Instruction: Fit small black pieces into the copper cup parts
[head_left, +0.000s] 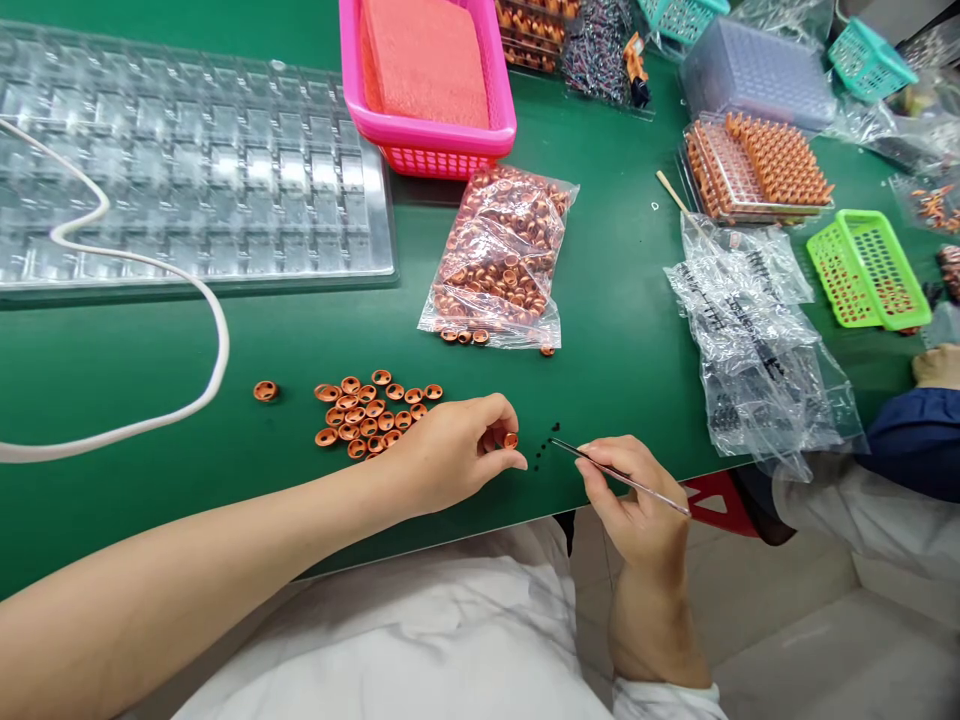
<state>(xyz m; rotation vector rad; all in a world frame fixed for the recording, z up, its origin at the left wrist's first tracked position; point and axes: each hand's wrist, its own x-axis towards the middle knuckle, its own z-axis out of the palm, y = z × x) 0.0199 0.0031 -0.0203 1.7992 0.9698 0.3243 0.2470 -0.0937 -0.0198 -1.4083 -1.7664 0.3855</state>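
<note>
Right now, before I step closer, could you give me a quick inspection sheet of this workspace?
Surface: green tabletop, glossy.
Job's things: copper-coloured cups in a loose cluster; black specks between the hands.
Clutter: bag of copper-coloured pieces, pink basket, clear tray, crumpled plastic bags.
Grippers: none, bare hands; left hand holds one cup, right hand holds tweezers, tips near the specks.
Cables: one white cord or tube curving over the left side.
Surroundings: another person's blue sleeve at the right edge.
</note>
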